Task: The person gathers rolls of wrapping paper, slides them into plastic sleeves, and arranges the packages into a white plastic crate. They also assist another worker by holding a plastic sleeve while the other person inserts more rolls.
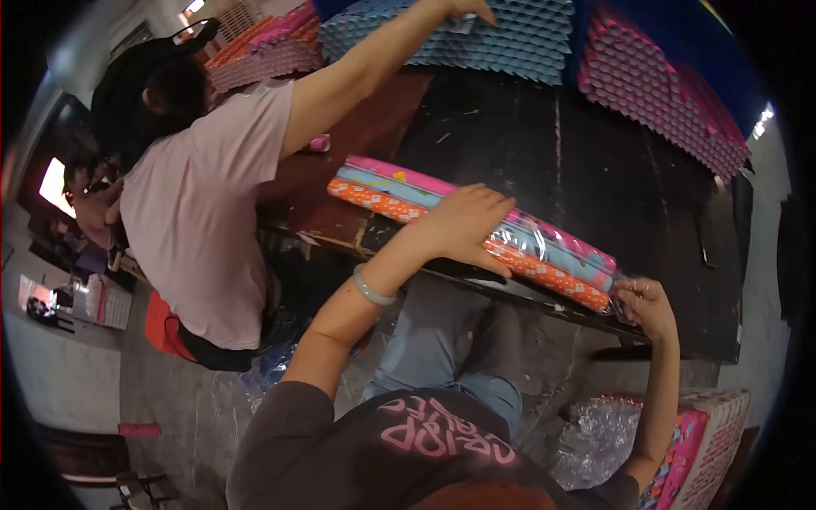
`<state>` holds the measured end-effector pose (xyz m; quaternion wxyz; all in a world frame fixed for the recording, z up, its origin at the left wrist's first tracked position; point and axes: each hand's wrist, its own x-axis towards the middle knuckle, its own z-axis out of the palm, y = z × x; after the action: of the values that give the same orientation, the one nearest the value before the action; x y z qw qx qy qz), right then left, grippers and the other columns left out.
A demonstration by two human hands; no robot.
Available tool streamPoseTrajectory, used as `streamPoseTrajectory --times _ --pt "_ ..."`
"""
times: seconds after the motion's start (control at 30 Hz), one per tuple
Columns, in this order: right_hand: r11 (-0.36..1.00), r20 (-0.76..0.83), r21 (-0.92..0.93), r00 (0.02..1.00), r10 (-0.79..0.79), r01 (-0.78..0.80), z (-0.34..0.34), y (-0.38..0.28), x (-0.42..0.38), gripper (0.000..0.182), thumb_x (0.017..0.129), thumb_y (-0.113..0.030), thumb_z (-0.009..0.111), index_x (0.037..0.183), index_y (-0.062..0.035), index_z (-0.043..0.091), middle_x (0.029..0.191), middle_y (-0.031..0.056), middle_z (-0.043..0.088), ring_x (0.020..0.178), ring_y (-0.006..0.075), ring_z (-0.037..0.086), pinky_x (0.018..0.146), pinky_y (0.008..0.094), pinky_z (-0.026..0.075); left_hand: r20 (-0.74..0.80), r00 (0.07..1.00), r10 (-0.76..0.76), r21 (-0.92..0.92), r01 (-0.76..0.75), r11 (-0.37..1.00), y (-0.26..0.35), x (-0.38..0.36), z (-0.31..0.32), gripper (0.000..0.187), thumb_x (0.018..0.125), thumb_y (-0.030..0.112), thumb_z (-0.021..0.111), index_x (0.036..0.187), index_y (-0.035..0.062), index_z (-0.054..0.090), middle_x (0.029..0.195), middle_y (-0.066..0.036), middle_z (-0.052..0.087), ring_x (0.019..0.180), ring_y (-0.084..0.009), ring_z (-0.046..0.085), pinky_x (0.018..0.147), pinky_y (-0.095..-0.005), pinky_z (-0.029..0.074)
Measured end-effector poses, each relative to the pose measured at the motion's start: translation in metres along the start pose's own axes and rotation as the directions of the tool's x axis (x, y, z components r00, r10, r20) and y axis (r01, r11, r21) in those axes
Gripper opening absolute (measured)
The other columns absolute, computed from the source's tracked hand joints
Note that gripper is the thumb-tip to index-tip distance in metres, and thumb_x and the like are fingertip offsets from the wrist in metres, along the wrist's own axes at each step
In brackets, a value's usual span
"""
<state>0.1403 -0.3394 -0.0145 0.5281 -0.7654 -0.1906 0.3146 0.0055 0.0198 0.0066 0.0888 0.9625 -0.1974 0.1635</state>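
A bundle of three paper rolls [544,255], one pink, one light blue and one orange with white dots, lies in clear plastic wrap along the near edge of the dark table [552,153]. My left hand [463,225] rests flat on the middle of the bundle, a pale bangle on its wrist. My right hand [646,306] pinches the plastic wrap at the bundle's right end.
A person in a pink shirt [200,212] stands at the left and reaches an arm over to a stack of blue rolls [493,38]. Pink rolls [654,93] are stacked at the back right. A box of rolls [705,442] and crumpled plastic [595,433] lie on the floor.
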Motion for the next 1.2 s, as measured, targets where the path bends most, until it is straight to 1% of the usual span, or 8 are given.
streamPoseTrajectory --times 0.13,0.37,0.4,0.5,0.7,0.9,1.1,1.2 --pt "0.998 -0.037 -0.058 0.999 0.017 -0.019 0.01 -0.004 0.0 0.016 0.08 -0.011 0.066 0.067 -0.002 0.062 0.052 -0.0055 0.047 0.039 0.0012 0.034 0.035 0.02 0.022 -0.056 0.998 -0.009 0.016 0.01 1.0 0.005 -0.004 0.003 0.09 0.062 0.062 0.066 0.111 -0.0111 0.05 0.107 -0.022 0.056 0.101 -0.0335 0.053 0.094 -0.0394 0.038" --pt "0.999 -0.216 -0.043 0.976 -0.014 0.004 -0.014 -0.012 -0.047 0.014 0.077 -0.012 0.069 0.069 -0.0036 0.061 0.052 -0.0063 0.047 0.039 0.0007 0.036 0.035 0.0181 0.023 -0.028 0.999 -0.034 -0.075 0.032 0.997 0.037 0.012 0.003 0.094 0.063 0.065 0.064 0.113 -0.0131 0.048 0.114 -0.025 0.053 0.108 -0.0336 0.05 0.097 -0.0396 0.034" --pt "0.987 -0.233 0.035 0.96 0.158 -0.154 -0.003 -0.033 -0.06 0.016 0.078 -0.014 0.07 0.068 -0.0052 0.059 0.052 -0.0055 0.047 0.037 0.0012 0.036 0.033 0.0175 0.023 -0.076 0.997 -0.006 -0.041 0.003 0.999 0.037 0.011 0.0 0.096 0.063 0.065 0.062 0.115 -0.0138 0.047 0.117 -0.026 0.052 0.11 -0.0342 0.049 0.099 -0.0404 0.033" --pt "0.984 -0.317 0.109 0.933 0.17 -0.143 0.007 -0.014 -0.068 0.021 0.08 -0.016 0.068 0.067 -0.0065 0.056 0.05 -0.0047 0.046 0.035 0.0012 0.035 0.032 0.0178 0.021 -0.017 1.0 0.007 -0.072 -0.008 0.997 0.037 0.008 0.004 0.098 0.065 0.066 0.06 0.117 -0.0151 0.045 0.121 -0.028 0.049 0.115 -0.0359 0.046 0.102 -0.042 0.03" --pt "0.977 -0.138 0.142 0.974 0.179 -0.16 -0.003 -0.01 -0.061 0.025 0.085 -0.02 0.065 0.067 -0.0064 0.054 0.049 -0.0045 0.046 0.035 0.0006 0.034 0.031 0.0177 0.021 -0.018 1.0 0.018 -0.055 -0.019 0.998 0.041 0.012 0.012 0.098 0.066 0.066 0.059 0.118 -0.0153 0.044 0.122 -0.029 0.048 0.118 -0.0367 0.044 0.103 -0.0425 0.028" --pt "0.984 -0.286 0.07 0.942 0.176 -0.163 0.006 -0.002 -0.067 0.027 0.084 -0.021 0.065 0.065 -0.0056 0.054 0.049 -0.0044 0.046 0.036 0.0027 0.036 0.033 0.0197 0.024 -0.022 0.999 0.023 -0.061 -0.025 0.998 0.04 0.014 0.01 0.095 0.065 0.067 0.06 0.114 -0.0146 0.047 0.114 -0.026 0.052 0.111 -0.0343 0.048 0.099 -0.0399 0.032" --pt "0.992 -0.182 -0.065 0.979 0.092 -0.105 0.007 -0.007 -0.087 0.013 0.078 -0.013 0.071 0.075 -0.0022 0.064 0.056 -0.0033 0.053 0.045 0.0019 0.04 0.039 0.0178 0.026 -0.05 0.999 0.023 -0.074 -0.027 0.997 0.037 0.013 0.015 0.094 0.063 0.068 0.061 0.108 -0.0135 0.05 0.106 -0.023 0.055 0.104 -0.032 0.051 0.092 -0.0373 0.036" --pt "0.99 -0.23 0.075 0.964 0.137 -0.123 0.009 -0.004 -0.088 0.012 0.077 -0.011 0.071 0.083 -0.0022 0.066 0.06 -0.0037 0.054 0.047 0.0015 0.041 0.04 0.0177 0.026 -0.06 0.998 0.031 -0.076 -0.035 0.996 0.039 0.016 0.014 0.094 0.062 0.068 0.061 0.107 -0.0134 0.051 0.104 -0.022 0.056 0.101 -0.0315 0.052 0.09 -0.0365 0.037"
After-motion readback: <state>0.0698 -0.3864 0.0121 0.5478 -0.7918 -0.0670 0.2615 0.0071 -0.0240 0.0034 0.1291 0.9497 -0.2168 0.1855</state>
